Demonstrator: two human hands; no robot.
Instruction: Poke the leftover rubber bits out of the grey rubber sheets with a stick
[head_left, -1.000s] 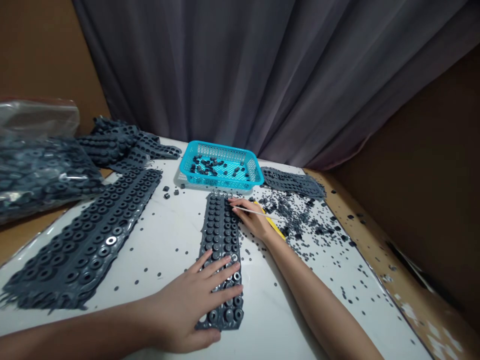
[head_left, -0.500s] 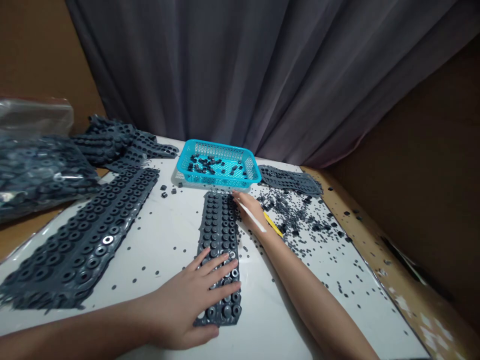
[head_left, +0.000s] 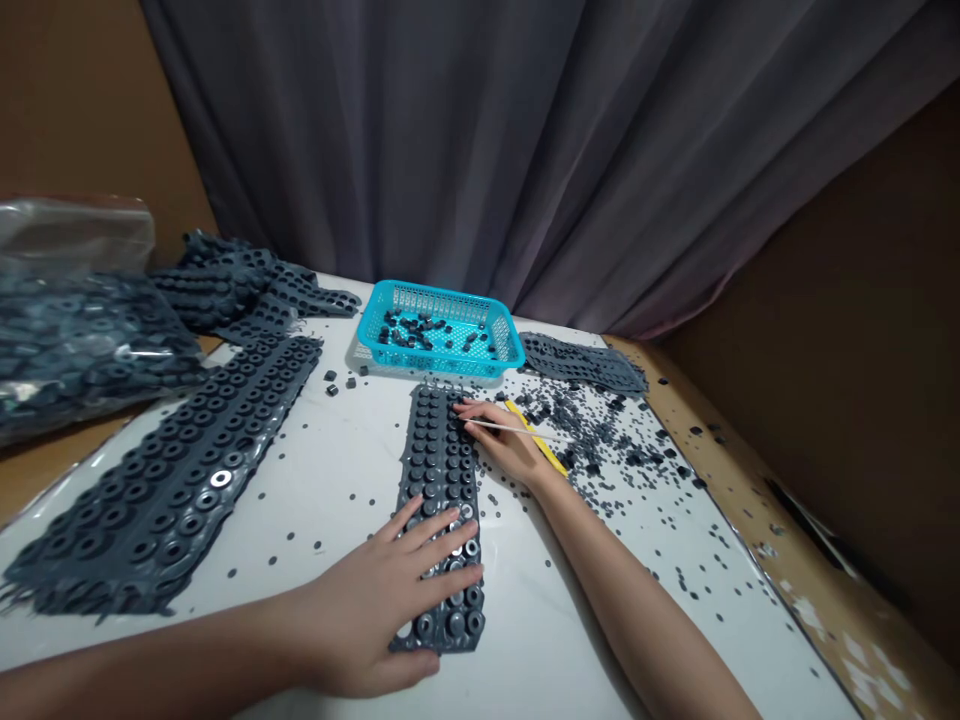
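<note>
A dark grey rubber strip (head_left: 439,470) with rows of round studs lies lengthwise on the white table (head_left: 540,620). My left hand (head_left: 382,590) rests flat on its near end, fingers spread. My right hand (head_left: 502,440) sits beside the far end and pinches a thin white stick (head_left: 510,429), whose tip reaches the strip's edge. A yellow strip-shaped tool (head_left: 535,437) lies partly under my right hand.
A wider rubber sheet (head_left: 161,490) lies at left, with a bulging plastic bag of sheets (head_left: 75,340) beyond it. A blue basket (head_left: 420,300) holds dark pieces. Small dark rubber pieces (head_left: 600,440) are scattered at right, by another sheet (head_left: 581,363).
My right hand has come back to the strip's far edge, with the white stick now pointing sideways across the hand. My left hand has barely moved.
</note>
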